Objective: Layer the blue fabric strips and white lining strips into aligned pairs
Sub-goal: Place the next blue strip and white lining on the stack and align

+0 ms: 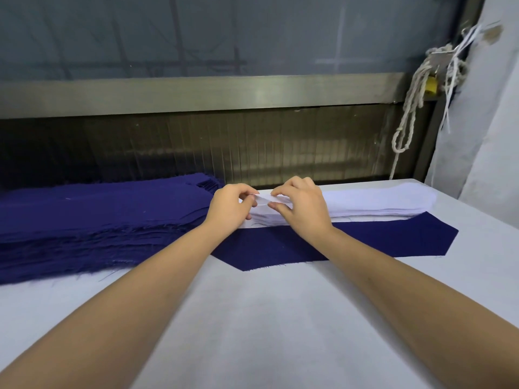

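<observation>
Two bare forearms reach from the near edge across the white-covered tabletop point(266, 318). Past the middle, toward the right side, a single blue strip point(365, 242) lies flat with a pointed end at each side, its far edge just beside the white pile; the right wrist crosses over it. Just beyond it the left hand point(230, 209) and right hand point(303, 209) meet at the left end of a stack of white lining strips point(379, 202). Both hands have curled fingers and pinch the end of the top white strip point(264, 198), lifted slightly off the pile, the left at its tip and the right next to it. The white stack runs along the far edge toward the far right corner. Left of the hands a thick stack of blue strips point(98, 220) with frayed edges runs to the table's left edge. Behind the table are a metal rail point(196, 94), a knotted rope point(407, 116) by the far right corner, and pale hanging cloth point(483, 122).
</observation>
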A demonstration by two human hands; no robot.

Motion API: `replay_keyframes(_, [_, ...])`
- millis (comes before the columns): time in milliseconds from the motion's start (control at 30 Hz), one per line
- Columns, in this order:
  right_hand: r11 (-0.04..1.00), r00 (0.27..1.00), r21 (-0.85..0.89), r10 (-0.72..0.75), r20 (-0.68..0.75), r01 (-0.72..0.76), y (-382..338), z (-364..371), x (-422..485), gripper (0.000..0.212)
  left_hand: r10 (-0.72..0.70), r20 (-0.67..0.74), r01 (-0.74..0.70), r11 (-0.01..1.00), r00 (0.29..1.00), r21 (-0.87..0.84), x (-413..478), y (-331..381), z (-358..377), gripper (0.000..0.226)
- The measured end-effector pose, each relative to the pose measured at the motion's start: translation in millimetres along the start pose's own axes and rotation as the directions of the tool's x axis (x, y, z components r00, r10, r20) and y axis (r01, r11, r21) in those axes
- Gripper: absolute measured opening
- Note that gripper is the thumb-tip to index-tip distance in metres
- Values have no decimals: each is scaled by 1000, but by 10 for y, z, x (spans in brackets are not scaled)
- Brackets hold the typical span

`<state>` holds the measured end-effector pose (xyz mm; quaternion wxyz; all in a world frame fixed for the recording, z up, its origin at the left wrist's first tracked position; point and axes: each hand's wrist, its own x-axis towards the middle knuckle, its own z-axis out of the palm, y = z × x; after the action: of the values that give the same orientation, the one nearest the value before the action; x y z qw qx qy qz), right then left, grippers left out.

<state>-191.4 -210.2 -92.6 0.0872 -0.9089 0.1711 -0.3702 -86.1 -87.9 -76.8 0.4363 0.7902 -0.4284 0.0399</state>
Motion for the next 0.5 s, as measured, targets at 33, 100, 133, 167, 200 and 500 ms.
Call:
replay_keyframes(33, [1000,1000,-29,-1,11,2,33,-9,1,26,8,-9,-8,1000,1000,-2,-20,1,-19,19])
replay_keyframes(100, [997,999,-77,1,32,1,107,-29,-6,25,12,-21,-12,1000,1000,-10,-65,-18,-60,20])
replay_keyframes(133, [996,999,-93,3,37,0,149,-40,-15,26,7,-21,-7,1000,1000,-24,-87,-35,-78,20])
replay_keyframes(167, [994,999,-110,6,42,-1,192,-53,-26,27,-4,-18,3,999,1000,-49,-111,-52,-94,19])
replay_keyframes(200, [991,999,-135,7,47,-1,237,-69,-39,27,-19,-16,18,996,1000,-83,-138,-70,-108,18])
replay_keyframes(500, [931,993,-362,81,83,-46,689,-307,-143,31,-188,-124,142,939,974,-313,-287,-104,-193,17])
